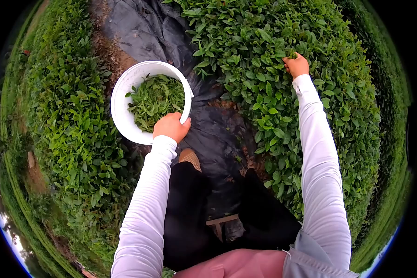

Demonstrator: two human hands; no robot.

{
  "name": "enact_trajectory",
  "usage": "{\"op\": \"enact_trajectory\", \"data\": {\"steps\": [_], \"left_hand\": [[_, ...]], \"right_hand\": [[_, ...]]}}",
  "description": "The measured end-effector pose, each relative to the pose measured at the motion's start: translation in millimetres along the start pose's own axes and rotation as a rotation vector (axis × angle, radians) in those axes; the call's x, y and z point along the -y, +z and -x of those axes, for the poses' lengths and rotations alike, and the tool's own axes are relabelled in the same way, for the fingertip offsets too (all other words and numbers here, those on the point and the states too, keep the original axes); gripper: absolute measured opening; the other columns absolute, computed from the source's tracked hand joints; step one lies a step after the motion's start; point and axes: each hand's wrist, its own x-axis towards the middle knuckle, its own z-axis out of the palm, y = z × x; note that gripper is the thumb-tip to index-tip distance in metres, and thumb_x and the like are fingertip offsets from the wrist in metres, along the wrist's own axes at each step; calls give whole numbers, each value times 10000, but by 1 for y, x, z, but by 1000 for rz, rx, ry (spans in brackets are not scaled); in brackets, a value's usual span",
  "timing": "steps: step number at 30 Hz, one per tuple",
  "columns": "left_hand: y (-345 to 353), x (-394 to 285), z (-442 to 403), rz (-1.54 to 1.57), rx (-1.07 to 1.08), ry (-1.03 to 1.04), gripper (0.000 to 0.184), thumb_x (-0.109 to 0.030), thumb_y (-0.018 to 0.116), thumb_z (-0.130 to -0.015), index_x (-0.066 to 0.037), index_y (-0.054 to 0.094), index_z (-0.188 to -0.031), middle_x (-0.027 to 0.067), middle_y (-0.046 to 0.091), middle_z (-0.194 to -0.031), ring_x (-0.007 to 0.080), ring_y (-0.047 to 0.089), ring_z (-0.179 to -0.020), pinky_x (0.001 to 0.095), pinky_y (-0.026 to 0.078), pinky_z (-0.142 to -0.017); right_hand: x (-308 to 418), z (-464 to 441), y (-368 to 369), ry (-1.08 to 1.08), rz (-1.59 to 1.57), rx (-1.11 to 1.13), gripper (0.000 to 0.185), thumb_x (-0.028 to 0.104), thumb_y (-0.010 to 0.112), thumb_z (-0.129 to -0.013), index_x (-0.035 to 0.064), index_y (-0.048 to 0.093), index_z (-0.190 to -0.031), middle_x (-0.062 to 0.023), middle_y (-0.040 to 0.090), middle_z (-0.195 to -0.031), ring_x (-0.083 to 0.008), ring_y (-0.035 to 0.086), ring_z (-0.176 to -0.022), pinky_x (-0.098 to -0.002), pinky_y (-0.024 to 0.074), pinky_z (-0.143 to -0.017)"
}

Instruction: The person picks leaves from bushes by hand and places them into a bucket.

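Observation:
My left hand [170, 127] grips the near rim of a white bucket [120, 104], fingers wrapped over the edge. Inside the bucket lies a heap of loose green leaves [156, 99]. At the upper right, my right hand [296, 66] is closed at the top of the leafy bush [268, 88], its fingertips pinched around a small bunch of green leaves [292, 55]. Both of my arms are stretched forward, the right one over the bush.
Black plastic sheeting [213, 134] covers the ground between the right bush and another leafy row [74, 120] on the left. My shoe [190, 159] is just below the bucket. Bare soil [125, 59] shows beside the sheeting.

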Motion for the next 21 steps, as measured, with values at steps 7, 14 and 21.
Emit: {"op": "enact_trajectory", "data": {"steps": [7,14,21], "left_hand": [[-6,-1,1,54,-1,-9,321,-376,570,-773,-61,630,-788,148,631,-803,338,602,-755,419,478,-698],[-3,1,1,27,16,-17,305,-389,573,-781,-90,631,-806,108,618,-811,304,607,-770,412,483,-699],[-4,1,1,24,16,-13,314,-393,571,-782,-86,629,-806,110,618,-823,304,608,-772,414,485,-697]], "right_hand": [[-19,33,-1,435,-761,358,113,87,641,-819,52,615,-924,-22,608,-731,-76,539,-571,-185,434,-454],[-4,20,-33,135,-780,45,106,54,659,-797,46,569,-851,-25,583,-730,-103,549,-588,-202,456,-486],[26,8,8,-37,-339,139,276,33,601,-823,25,547,-1094,-67,613,-881,-133,608,-662,-233,482,-517]]}}
